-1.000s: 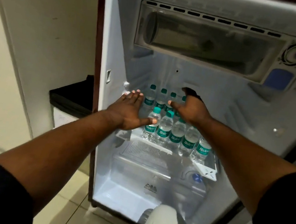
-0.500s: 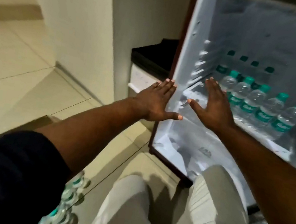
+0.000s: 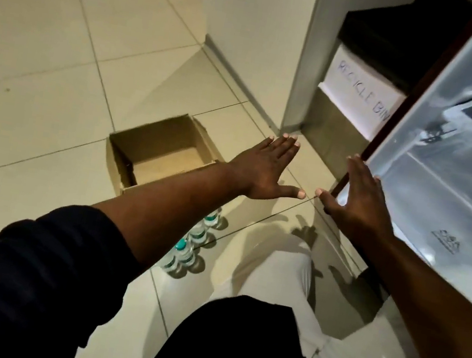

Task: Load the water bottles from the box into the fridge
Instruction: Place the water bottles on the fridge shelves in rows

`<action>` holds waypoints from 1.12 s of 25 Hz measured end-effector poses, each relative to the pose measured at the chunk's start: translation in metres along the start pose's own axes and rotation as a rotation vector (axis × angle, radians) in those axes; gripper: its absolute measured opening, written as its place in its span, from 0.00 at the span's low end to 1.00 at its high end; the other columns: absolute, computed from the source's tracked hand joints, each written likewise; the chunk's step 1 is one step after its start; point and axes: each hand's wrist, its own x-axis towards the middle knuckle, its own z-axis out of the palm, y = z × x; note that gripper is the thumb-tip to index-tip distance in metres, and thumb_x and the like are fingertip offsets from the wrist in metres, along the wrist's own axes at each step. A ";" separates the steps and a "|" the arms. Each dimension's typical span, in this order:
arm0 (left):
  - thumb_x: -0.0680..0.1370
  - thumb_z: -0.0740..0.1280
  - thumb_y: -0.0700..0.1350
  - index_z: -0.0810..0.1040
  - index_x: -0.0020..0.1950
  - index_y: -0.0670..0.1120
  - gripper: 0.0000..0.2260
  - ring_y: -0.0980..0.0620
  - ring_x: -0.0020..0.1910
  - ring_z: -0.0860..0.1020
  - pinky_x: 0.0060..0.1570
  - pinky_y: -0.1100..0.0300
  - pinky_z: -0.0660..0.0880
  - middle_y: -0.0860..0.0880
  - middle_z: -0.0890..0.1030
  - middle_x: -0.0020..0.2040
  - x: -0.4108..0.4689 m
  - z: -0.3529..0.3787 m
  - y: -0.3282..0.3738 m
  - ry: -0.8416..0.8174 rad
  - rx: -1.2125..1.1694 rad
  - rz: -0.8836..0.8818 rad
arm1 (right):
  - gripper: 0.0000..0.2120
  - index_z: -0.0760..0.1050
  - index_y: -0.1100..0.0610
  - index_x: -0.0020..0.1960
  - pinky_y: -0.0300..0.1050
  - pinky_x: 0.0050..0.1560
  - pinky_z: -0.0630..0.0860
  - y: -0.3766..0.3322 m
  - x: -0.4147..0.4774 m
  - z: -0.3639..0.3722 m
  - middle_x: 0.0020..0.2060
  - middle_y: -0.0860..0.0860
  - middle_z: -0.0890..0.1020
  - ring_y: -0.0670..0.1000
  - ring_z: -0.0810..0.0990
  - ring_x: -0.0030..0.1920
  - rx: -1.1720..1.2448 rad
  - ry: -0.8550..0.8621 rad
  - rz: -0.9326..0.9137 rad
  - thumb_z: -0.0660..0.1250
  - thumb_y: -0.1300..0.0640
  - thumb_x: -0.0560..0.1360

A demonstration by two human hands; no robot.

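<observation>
**While both hands are held empty, more bottles are left to be fetched**

Since no bottle is held and the fridge (image 3: 442, 196) is seen open at the right, the step in hand is judged to be the fetching of the next bottles. On the floor (image 3: 47, 56) the cardboard box (image 3: 154, 139) lies open, its visible bottom bare. The left hand (image 3: 263, 171) and the right hand (image 3: 359, 195) are held flat, palms down, with fingers (image 3: 287, 146) spread and nothing gripped. A small cluster of water bottles (image 3: 186, 251) is seen upright by the box's near corner, partly hidden under the left forearm and well apart from the fingers. A lowered reach back toward the body would be called for.
</observation>
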 end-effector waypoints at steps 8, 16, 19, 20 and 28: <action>0.73 0.46 0.79 0.38 0.82 0.47 0.50 0.49 0.81 0.38 0.80 0.49 0.41 0.46 0.39 0.82 -0.081 0.074 -0.038 -0.091 -0.123 -0.199 | 0.43 0.56 0.56 0.81 0.63 0.78 0.55 -0.051 -0.012 0.080 0.81 0.56 0.58 0.57 0.57 0.80 -0.032 -0.222 -0.190 0.64 0.34 0.76; 0.80 0.54 0.69 0.45 0.83 0.51 0.39 0.48 0.82 0.42 0.77 0.52 0.43 0.48 0.44 0.83 -0.159 0.136 -0.068 -0.219 -0.196 -0.401 | 0.42 0.49 0.53 0.83 0.54 0.80 0.44 -0.103 -0.035 0.156 0.83 0.52 0.50 0.52 0.49 0.82 -0.077 -0.484 -0.358 0.59 0.33 0.79; 0.81 0.67 0.53 0.59 0.82 0.49 0.32 0.44 0.80 0.58 0.75 0.50 0.61 0.46 0.57 0.82 -0.178 0.149 -0.067 -0.226 -0.177 -0.417 | 0.41 0.49 0.52 0.83 0.52 0.79 0.42 -0.111 -0.043 0.175 0.83 0.51 0.49 0.52 0.49 0.82 -0.064 -0.546 -0.386 0.58 0.32 0.79; 0.80 0.69 0.48 0.64 0.80 0.48 0.30 0.43 0.76 0.65 0.71 0.51 0.69 0.45 0.63 0.80 -0.182 0.151 -0.066 -0.228 -0.184 -0.423 | 0.41 0.49 0.51 0.83 0.52 0.79 0.43 -0.112 -0.043 0.178 0.83 0.51 0.49 0.51 0.49 0.82 -0.066 -0.555 -0.390 0.58 0.31 0.78; 0.75 0.72 0.36 0.76 0.71 0.45 0.24 0.46 0.60 0.78 0.56 0.53 0.79 0.45 0.78 0.64 -0.181 0.171 -0.070 -0.228 -0.269 -0.471 | 0.41 0.47 0.49 0.83 0.52 0.78 0.42 -0.117 -0.039 0.186 0.83 0.50 0.48 0.52 0.49 0.82 -0.119 -0.593 -0.406 0.54 0.29 0.78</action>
